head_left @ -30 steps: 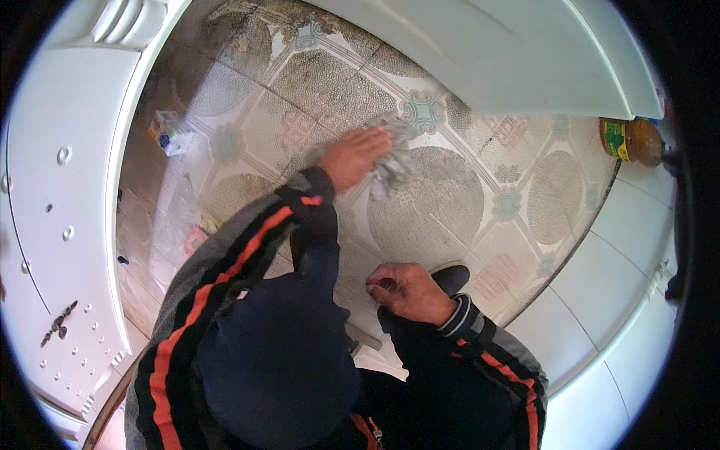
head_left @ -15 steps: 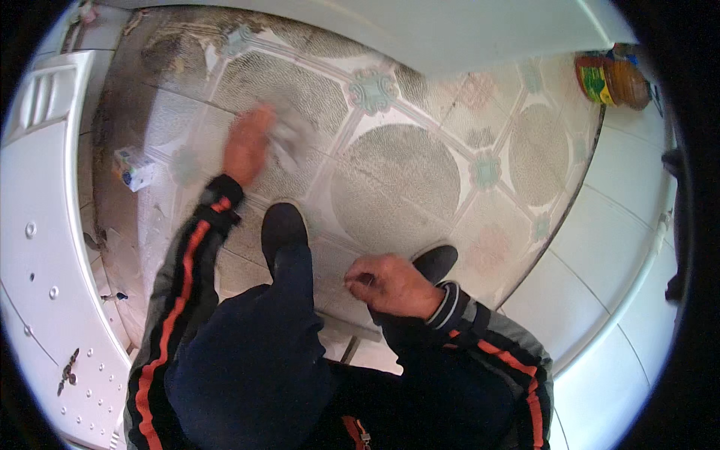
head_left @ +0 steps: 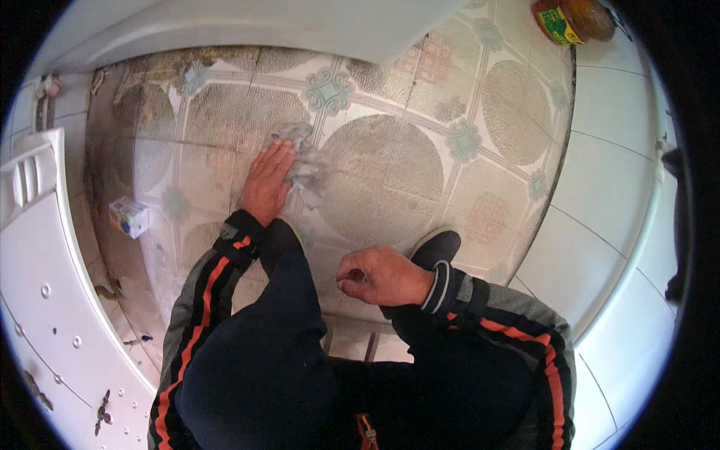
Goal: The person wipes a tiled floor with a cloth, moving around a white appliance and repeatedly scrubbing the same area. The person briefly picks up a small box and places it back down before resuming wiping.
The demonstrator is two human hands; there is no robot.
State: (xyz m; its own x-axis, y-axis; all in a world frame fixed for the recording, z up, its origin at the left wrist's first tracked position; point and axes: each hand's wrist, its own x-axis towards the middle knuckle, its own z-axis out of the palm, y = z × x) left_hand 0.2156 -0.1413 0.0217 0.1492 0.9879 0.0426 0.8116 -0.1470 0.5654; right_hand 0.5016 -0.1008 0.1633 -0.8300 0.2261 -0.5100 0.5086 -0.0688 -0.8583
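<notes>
Seen from above, a person's dark-trousered legs [head_left: 262, 352] fill the nearest part of the scene, with an orange-red zip [head_left: 367, 431] between them. 2 dark sleeves [head_left: 551, 360] with grey panels and orange stripes reach forward, 1 on each side.

The right hand [head_left: 386, 276] is above the right leg, just nearer than the right shoe [head_left: 437, 249]. It curls into a loose fist, thumb toward the fingers; I cannot tell whether anything is inside the curl.

Farther off and to the left, just beyond the left shoe [head_left: 282, 238], the left hand [head_left: 268, 181] is stretched out flat, fingers straight and close together. Its fingertips rest on the left part of a crumpled grey cloth [head_left: 307, 171], which lies on the floor [head_left: 382, 180]. The floor has rough grey circles, faded pink motifs and green corner ornaments.

Along the left stands a white panel [head_left: 34, 292] dotted with small raised knobs. Between it and the left hand, a small white and blue box [head_left: 129, 217] sits on the floor. Along the right run plain white tiles [head_left: 600, 202] and a pale pipe [head_left: 640, 232].

Farthest away, a large white surface [head_left: 247, 30] crosses from the left to the middle, and an amber-brown container [head_left: 589, 21] with a yellow and green label is at the far right.
</notes>
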